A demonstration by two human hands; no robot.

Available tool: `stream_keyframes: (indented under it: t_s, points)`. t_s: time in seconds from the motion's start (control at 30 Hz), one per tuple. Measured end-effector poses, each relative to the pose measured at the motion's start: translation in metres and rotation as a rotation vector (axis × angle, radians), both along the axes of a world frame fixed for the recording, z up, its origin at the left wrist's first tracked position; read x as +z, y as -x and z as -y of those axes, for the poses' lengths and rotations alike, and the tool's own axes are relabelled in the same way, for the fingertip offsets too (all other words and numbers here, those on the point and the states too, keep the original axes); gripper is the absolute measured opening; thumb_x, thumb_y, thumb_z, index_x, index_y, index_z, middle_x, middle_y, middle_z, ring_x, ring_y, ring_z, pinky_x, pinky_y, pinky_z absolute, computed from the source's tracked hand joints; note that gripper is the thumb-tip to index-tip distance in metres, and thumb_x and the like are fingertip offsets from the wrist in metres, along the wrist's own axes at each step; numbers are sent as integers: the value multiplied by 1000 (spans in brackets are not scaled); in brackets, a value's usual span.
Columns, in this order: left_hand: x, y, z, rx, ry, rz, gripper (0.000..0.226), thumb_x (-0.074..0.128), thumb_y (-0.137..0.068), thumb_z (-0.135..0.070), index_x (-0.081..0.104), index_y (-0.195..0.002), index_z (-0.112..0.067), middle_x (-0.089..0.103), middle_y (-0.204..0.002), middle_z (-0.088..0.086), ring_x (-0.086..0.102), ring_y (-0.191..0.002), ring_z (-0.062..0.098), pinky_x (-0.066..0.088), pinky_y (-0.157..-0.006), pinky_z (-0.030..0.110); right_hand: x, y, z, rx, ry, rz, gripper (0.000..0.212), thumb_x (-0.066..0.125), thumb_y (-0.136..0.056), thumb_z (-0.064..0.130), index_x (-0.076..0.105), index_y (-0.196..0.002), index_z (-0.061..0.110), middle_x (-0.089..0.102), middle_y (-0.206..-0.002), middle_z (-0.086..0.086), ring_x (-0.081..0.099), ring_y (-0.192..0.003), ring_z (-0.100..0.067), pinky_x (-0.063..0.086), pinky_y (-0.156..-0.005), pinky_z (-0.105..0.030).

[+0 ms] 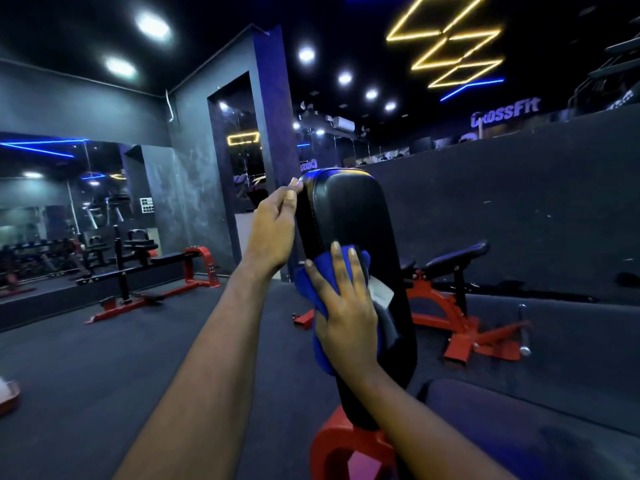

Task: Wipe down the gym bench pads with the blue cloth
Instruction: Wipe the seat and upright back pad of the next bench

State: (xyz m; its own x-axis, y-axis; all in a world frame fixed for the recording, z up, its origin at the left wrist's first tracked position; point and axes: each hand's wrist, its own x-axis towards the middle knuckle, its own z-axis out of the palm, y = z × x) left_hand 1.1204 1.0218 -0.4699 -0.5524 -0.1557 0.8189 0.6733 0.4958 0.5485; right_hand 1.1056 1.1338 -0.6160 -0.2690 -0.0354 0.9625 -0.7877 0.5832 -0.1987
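Gripping the pad (346,209) edge, apparently, with your left hand (273,230), you pressed the cloth (310,289) flat-fingered with your right hand (346,306); overlapping strokes suited.

Left of the grip, a wall mirror (52,202) reflects racks and blue strips. A red-framed flat bench (156,268) stands before it on the dark floor (104,375). Behind the grip rises a pillar (273,109). To its right, a red incline bench (457,292) sits by a dark wall (519,202). Above are round lights (152,26) and yellow neon (446,39).
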Motion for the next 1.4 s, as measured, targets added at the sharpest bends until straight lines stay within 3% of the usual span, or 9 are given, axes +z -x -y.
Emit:
stream_keyframes:
  t_s: [0.1,0.23,0.5,0.73,0.9,1.1,1.17,1.23,1.4]
  points:
    - [-8,2,-7,96,49,6,33,58,-94,-33,55,-126,-23,68,-112,-10,65,-102,4,51,-100,40,-48,-4,-8,1,-24,9,75,66,-77,2,49,-145,28,23,-163,-5,15,-152,-29,36,-111,-52]
    - [-18,2,-13,189,169,3,58,65,-79,-52,37,-127,-37,63,-129,-4,63,-115,20,49,-100,46,-49,-11,-5,1,36,77,82,67,-75,3,44,-148,32,22,-164,-5,15,-152,-28,36,-112,-51]
    - [-21,10,-9,162,188,-65,56,65,-82,-50,37,-128,-36,50,-145,-5,60,-121,21,49,-101,47,-75,-9,1,-69,91,89,91,69,-68,-6,44,-148,30,27,-162,-5,20,-151,-27,37,-112,-47]
    - [-35,4,-26,267,129,-87,55,61,-95,-33,36,-143,-27,34,-157,-13,42,-138,14,38,-107,30,-139,-32,-12,-12,127,232,95,69,-65,-5,44,-147,35,20,-164,3,19,-151,-24,17,-119,-18]
    - [-43,9,-19,160,136,-63,60,60,-96,-30,31,-149,-25,25,-161,-10,26,-146,7,25,-111,17,-50,-23,6,11,179,165,80,63,-80,2,40,-149,33,20,-164,-2,13,-152,-24,28,-119,-39]
    - [-47,0,-16,170,185,28,75,59,-96,-30,14,-155,-32,21,-163,-5,19,-150,18,26,-120,44,-130,-17,-4,-118,37,110,80,62,-74,1,45,-147,30,25,-162,-4,21,-150,-32,31,-116,-48]
    - [-49,-7,-21,174,202,56,77,58,-97,-30,9,-156,-35,33,-157,-1,37,-141,24,36,-114,42,-161,-25,-13,-117,11,157,80,57,-74,4,45,-147,31,21,-164,-2,20,-150,-31,27,-118,-43]
    - [-55,-13,-27,211,215,76,75,56,-99,-29,7,-156,-35,49,-144,-2,55,-116,14,43,-96,23,-166,-33,-15,-82,65,192,85,62,-69,-1,47,-146,30,21,-164,0,21,-150,-29,25,-120,-39]
    - [-65,-13,-28,228,184,16,71,55,-99,-27,13,-156,-31,46,-131,-17,51,-86,-14,41,-81,10,-90,-35,4,-53,253,222,87,69,-70,1,43,-149,29,22,-163,-9,16,-151,-29,30,-115,-53]
